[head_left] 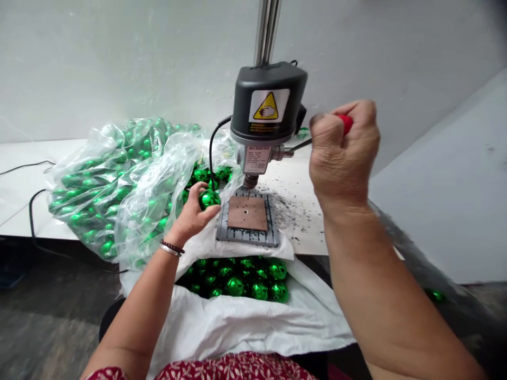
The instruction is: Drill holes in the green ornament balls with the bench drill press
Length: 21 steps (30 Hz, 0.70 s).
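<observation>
Left: clear plastic bags [85, 203] filled with shiny green balls lie on a white tabletop [24, 158], with a thin black cable [32, 216] hanging over its front edge. Centre-left: the left hand [193, 215] has its thumb and fingers clamped on a glossy green ball [209, 199], just beside the slotted grey metal base [273, 238] of the drill. Lower centre: loose glossy green balls [234, 286] rest in an open white fabric sack [237, 322], below the base. Centre: a dark grey bench drill [269, 79] with a yellow warning label [269, 106] stands above a square brown plate [257, 214], which has a small hole and lies on the base. Right of centre: black shavings [283, 203] are scattered beside the base. Upper right: the right hand [346, 158] is raised, its fingers curled tightly around the red knob [347, 124] of the drill's lever [303, 144].
</observation>
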Each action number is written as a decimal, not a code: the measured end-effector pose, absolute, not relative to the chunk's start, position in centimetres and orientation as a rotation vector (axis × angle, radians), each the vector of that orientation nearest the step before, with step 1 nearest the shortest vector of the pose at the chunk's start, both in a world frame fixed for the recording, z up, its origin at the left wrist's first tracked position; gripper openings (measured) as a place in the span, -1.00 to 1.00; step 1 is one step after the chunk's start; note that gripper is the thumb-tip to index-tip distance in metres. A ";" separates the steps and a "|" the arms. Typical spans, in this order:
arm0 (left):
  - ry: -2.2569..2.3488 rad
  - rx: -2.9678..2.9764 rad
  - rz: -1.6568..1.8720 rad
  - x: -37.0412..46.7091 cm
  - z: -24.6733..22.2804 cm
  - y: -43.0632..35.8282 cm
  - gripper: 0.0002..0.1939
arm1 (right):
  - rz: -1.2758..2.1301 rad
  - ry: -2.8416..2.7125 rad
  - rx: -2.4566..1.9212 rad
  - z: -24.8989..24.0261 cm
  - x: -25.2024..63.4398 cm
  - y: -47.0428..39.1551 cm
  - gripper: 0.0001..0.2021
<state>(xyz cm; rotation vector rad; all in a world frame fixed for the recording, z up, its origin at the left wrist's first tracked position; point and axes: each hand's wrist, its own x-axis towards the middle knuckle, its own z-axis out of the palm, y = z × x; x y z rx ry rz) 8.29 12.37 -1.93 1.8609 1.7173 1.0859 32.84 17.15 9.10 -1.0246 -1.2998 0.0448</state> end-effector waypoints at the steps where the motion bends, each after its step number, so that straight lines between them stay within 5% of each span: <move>1: 1.649 1.879 1.034 9.1 -1.7 12.3 -0.35 | 0.047 -1.301 -1.019 9.0 32.8 17.2 -0.84; 11: 1.626 1.876 0.674 14.5 -2.7 15.8 -0.65 | 0.107 -1.336 -1.052 9.7 32.8 16.7 -0.78; 21: 1.710 1.894 0.590 14.7 -2.7 16.7 -0.51 | 0.193 -1.324 -1.081 10.7 32.7 16.0 -0.71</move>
